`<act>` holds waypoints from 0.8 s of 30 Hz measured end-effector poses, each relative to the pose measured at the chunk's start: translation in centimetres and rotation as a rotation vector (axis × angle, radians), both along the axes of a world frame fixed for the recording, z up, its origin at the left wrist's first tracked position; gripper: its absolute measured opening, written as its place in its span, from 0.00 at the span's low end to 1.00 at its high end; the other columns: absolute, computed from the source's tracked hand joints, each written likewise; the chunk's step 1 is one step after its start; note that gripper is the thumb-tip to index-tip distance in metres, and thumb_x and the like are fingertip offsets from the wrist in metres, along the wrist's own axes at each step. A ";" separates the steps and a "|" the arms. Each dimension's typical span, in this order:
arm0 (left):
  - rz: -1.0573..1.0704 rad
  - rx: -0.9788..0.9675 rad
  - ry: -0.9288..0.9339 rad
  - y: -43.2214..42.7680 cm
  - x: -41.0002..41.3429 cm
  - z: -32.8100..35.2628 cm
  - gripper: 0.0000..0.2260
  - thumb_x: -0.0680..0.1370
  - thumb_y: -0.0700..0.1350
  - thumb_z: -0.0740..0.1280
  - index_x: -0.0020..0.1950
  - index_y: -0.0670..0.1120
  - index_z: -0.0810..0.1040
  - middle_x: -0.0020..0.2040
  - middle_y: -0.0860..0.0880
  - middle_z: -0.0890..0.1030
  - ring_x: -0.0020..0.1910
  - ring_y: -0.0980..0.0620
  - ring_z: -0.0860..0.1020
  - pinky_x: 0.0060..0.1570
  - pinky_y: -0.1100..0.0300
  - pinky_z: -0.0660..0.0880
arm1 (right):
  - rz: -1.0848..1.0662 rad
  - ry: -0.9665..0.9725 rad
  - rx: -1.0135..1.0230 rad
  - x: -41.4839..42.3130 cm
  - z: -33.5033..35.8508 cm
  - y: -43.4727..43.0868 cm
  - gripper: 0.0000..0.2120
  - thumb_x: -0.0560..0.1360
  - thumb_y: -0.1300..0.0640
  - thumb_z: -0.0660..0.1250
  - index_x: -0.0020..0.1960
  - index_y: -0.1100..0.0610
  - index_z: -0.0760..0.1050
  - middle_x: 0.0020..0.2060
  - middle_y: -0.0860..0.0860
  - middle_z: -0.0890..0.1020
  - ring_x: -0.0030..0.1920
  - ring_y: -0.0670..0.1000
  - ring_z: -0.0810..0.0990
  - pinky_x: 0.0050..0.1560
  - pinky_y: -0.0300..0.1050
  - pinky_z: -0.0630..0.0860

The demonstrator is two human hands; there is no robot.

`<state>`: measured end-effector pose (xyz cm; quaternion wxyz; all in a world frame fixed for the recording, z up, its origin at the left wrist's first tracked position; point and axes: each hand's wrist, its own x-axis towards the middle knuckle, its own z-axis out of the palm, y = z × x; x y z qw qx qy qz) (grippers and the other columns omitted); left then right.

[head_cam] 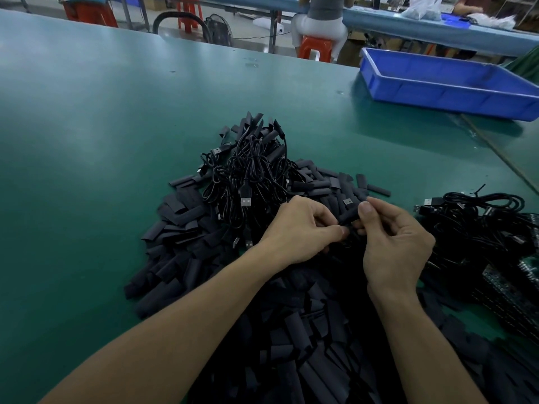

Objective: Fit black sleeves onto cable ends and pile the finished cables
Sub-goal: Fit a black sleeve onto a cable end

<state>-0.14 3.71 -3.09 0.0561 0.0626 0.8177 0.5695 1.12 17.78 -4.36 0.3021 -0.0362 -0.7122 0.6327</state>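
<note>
On your counter (87, 141), sleeves (180, 258) heap at six, tangled cables (253, 170) at twelve, bundled cables (481, 217) at three, tray (437, 91) at two.

Soft overhead light gives clear colour. Pale glare streaks the green table (87, 112) left of the blue tray (437, 96), and a faint shadow lies just in front of the tray. Behind the tray the background blurs slightly, and straight edges bow with wide-angle distortion. The black sleeves (180, 258) show little detail.
</note>
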 end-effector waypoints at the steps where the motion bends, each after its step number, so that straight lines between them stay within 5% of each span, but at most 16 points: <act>1: 0.001 -0.004 0.001 0.0 0.0 0.0 0.08 0.73 0.49 0.76 0.36 0.50 0.82 0.30 0.50 0.83 0.29 0.54 0.81 0.33 0.58 0.74 | -0.006 0.004 0.002 0.0 0.0 0.0 0.08 0.75 0.59 0.74 0.46 0.46 0.82 0.36 0.43 0.86 0.35 0.44 0.83 0.40 0.34 0.78; 16: 0.030 -0.036 -0.001 0.1 0.1 -0.3 0.10 0.72 0.51 0.77 0.33 0.51 0.80 0.28 0.52 0.82 0.29 0.55 0.81 0.33 0.58 0.73 | -0.052 -0.051 0.164 0.5 0.6 -0.6 0.08 0.74 0.55 0.74 0.52 0.47 0.82 0.43 0.39 0.84 0.45 0.43 0.85 0.53 0.48 0.83; 24: 0.048 -0.018 0.017 -0.1 0.1 -0.3 0.09 0.72 0.51 0.76 0.35 0.50 0.82 0.27 0.52 0.82 0.27 0.58 0.80 0.31 0.62 0.73 | -0.023 -0.061 0.254 0.8 0.8 -0.5 0.12 0.73 0.55 0.76 0.54 0.44 0.81 0.41 0.33 0.82 0.44 0.37 0.83 0.51 0.34 0.79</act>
